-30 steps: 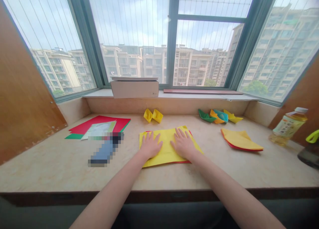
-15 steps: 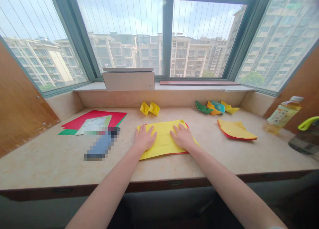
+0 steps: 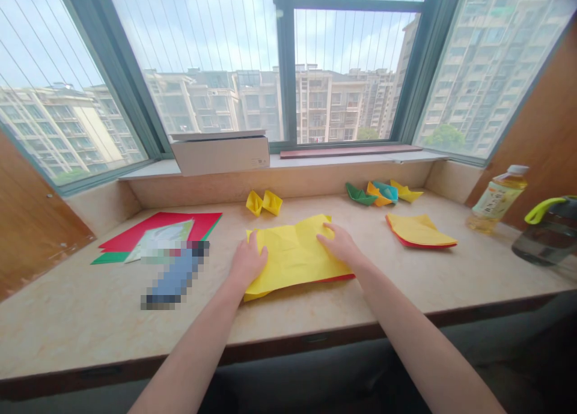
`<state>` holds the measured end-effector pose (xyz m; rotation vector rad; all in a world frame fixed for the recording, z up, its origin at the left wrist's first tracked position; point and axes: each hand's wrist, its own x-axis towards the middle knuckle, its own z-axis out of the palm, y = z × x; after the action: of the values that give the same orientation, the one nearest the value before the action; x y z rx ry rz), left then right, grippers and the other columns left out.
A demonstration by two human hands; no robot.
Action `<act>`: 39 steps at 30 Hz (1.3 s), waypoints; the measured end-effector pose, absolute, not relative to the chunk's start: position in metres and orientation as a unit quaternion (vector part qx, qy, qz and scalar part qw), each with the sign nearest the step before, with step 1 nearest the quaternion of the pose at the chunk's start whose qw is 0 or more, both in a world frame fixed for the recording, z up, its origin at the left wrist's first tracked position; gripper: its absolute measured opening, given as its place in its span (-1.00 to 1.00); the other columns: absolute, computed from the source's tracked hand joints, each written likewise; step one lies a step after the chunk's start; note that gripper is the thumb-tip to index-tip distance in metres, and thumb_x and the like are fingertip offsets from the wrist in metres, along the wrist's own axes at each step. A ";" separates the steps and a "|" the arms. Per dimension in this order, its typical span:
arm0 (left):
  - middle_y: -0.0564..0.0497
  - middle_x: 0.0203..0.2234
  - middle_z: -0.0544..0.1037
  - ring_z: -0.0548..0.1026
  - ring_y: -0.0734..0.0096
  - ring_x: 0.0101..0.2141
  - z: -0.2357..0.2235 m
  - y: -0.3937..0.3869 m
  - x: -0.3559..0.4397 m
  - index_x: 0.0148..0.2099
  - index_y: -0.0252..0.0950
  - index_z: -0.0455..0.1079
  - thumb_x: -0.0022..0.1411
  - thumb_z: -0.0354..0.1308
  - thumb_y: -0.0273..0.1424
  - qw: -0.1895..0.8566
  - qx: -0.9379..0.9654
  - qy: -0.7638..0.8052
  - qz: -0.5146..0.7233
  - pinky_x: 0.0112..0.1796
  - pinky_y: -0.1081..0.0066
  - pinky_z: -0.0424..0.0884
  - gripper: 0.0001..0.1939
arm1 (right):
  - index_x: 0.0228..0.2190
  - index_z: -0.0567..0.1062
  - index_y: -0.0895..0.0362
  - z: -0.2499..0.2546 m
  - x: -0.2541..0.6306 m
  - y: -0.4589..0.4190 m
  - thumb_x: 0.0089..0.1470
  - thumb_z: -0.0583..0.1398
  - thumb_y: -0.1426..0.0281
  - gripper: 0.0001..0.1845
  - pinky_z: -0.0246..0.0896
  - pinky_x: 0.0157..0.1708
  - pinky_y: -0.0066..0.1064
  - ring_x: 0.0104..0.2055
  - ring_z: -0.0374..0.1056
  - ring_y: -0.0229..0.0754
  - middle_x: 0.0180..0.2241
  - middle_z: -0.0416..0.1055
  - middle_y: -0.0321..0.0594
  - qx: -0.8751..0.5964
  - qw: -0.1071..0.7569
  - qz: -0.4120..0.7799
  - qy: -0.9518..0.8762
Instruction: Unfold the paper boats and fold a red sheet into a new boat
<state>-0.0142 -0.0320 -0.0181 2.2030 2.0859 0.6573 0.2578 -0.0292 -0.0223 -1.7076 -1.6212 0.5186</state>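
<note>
A creased yellow paper sheet [image 3: 293,255] with a red underside lies bulging slightly on the stone counter [image 3: 81,318], directly in front of me. My left hand [image 3: 247,261] rests on its left edge, with the fingers bent over the paper. My right hand [image 3: 340,246] lies on the sheet's right part, fingertips pointing left. Neither hand visibly pinches the paper. To the right sits a flatter folded yellow-and-red paper [image 3: 419,232]. Part of the sheet is hidden under my hands.
Several small paper boats [image 3: 374,193] stand along the back of the counter, with a yellow pair [image 3: 264,202] further left. Red and green paper sheets [image 3: 157,231] and a pixelated object [image 3: 174,276] lie left. A cardboard box [image 3: 220,154] sits on the sill; a bottle [image 3: 498,199] stands right.
The yellow sheet has gone from flat to creased and bulging. My left hand has moved to its left edge, and my right hand has shifted toward its upper right. The view has tilted.
</note>
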 end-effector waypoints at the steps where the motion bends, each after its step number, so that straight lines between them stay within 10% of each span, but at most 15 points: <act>1: -0.37 0.10 0.41 0.38 0.01 0.13 -0.018 -0.032 -0.014 0.33 -0.47 0.06 0.28 -0.03 -0.35 0.030 0.711 0.665 0.227 0.11 0.15 0.27 -0.39 | 0.10 0.43 0.16 -0.021 0.261 -0.028 0.13 0.15 0.21 -0.46 0.11 0.17 -0.24 0.17 0.30 -0.03 0.12 0.39 -0.02 -0.656 0.364 0.212 -0.626; 7: -0.27 0.15 0.40 0.39 0.08 0.14 -0.013 -0.033 -0.015 0.31 -0.37 0.07 0.23 0.07 -0.41 0.108 0.692 0.624 0.345 0.15 0.17 0.27 -0.38 | 0.08 0.44 0.13 -0.028 0.280 -0.025 0.02 0.24 0.28 -0.44 0.36 -0.09 -0.25 -0.12 0.50 -0.05 -0.10 0.55 -0.08 -0.647 0.406 0.257 -0.592; 14: -0.26 0.08 0.47 0.55 0.15 -0.05 -0.006 -0.032 -0.019 0.37 -0.28 -0.09 0.13 0.23 -0.40 0.311 0.532 0.640 0.459 -0.12 0.26 0.51 -0.15 | 0.21 0.28 0.10 -0.026 0.281 -0.029 -0.19 0.38 0.32 -0.10 0.27 0.06 -0.16 0.04 0.41 0.03 0.03 0.46 -0.04 -0.668 0.409 0.260 -0.564; 19: -0.22 -0.15 0.61 0.63 0.16 -0.26 0.002 -0.040 -0.014 -0.01 -0.37 0.39 0.12 0.25 -0.42 0.484 0.480 0.566 0.463 -0.38 0.36 0.55 -0.64 | 0.29 0.09 0.10 -0.022 0.283 -0.029 -0.22 0.37 0.37 0.06 0.17 0.15 -0.17 0.16 0.30 0.02 0.18 0.32 -0.01 -0.665 0.440 0.238 -0.555; 27: -0.21 -0.10 0.58 0.62 0.22 -0.27 0.022 -0.048 -0.008 0.12 -0.31 0.22 0.09 0.29 -0.37 0.449 0.496 0.496 0.553 -0.29 0.30 0.56 -0.44 | 0.31 0.04 0.16 -0.006 0.273 -0.030 -0.04 0.28 0.23 -0.05 0.12 0.21 -0.19 0.25 0.20 -0.01 0.24 0.22 0.02 -0.550 0.621 0.147 -0.539; 34: -0.13 -0.01 0.50 0.52 0.18 -0.07 0.057 -0.061 -0.028 0.23 -0.23 0.14 -0.01 0.38 -0.22 0.150 0.641 0.430 0.618 -0.09 0.25 0.49 -0.20 | 0.34 -0.14 0.15 0.027 0.270 -0.050 0.06 0.23 0.14 -0.01 0.31 0.05 -0.18 0.09 0.37 -0.03 0.14 0.32 0.08 -0.418 0.730 0.146 -0.521; 39: -0.15 -0.06 0.53 0.53 0.15 -0.09 0.040 -0.064 -0.036 0.17 -0.29 0.24 -0.10 0.41 -0.16 0.269 0.642 0.433 0.573 -0.10 0.19 0.51 -0.19 | 0.29 0.01 0.08 0.017 0.275 -0.067 -0.01 0.28 0.08 -0.05 0.35 0.01 -0.14 0.09 0.38 0.00 0.11 0.39 0.00 -0.365 0.658 0.298 -0.588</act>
<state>-0.0358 -0.0641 0.0403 1.7297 1.1667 1.5453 0.2748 -0.0669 0.0174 -0.8259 -1.3318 0.6749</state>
